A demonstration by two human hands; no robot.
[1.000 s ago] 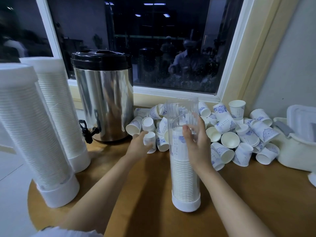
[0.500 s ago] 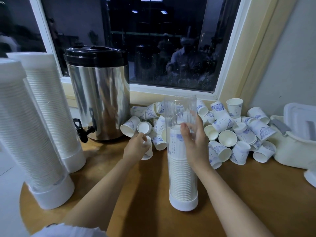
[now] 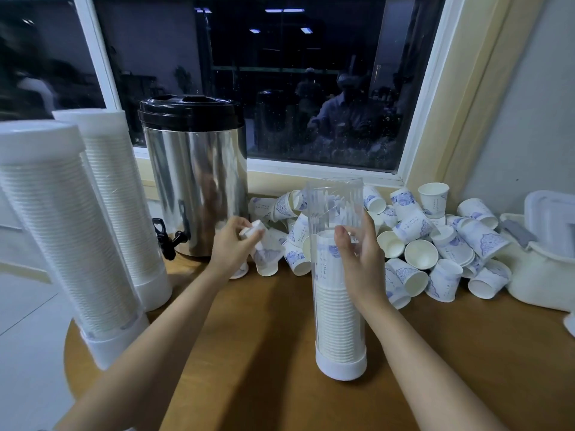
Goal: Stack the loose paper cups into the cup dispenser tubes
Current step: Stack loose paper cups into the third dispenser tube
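A clear dispenser tube [image 3: 337, 309] on a white base stands upright mid-table, stacked with cups to about two thirds of its height. My right hand [image 3: 362, 259] curls around its upper part and steadies it. Left of the tube, my left hand [image 3: 231, 247] grips a white paper cup with a blue print [image 3: 259, 241], lifted a little above the table with its bottom up. A heap of loose paper cups [image 3: 417, 244] lies behind and right of the tube, under the window.
Two full white dispenser tubes [image 3: 59, 231] [image 3: 121, 206] lean at the table's left edge. A steel drinks urn [image 3: 194, 178] with a black lid and tap stands behind my left hand. A white lidded container [image 3: 544, 275] sits at the far right.
My left hand has closed on a cup from the heap and raised it off the table. My right hand has stayed on the tube. The camera has tilted slightly.
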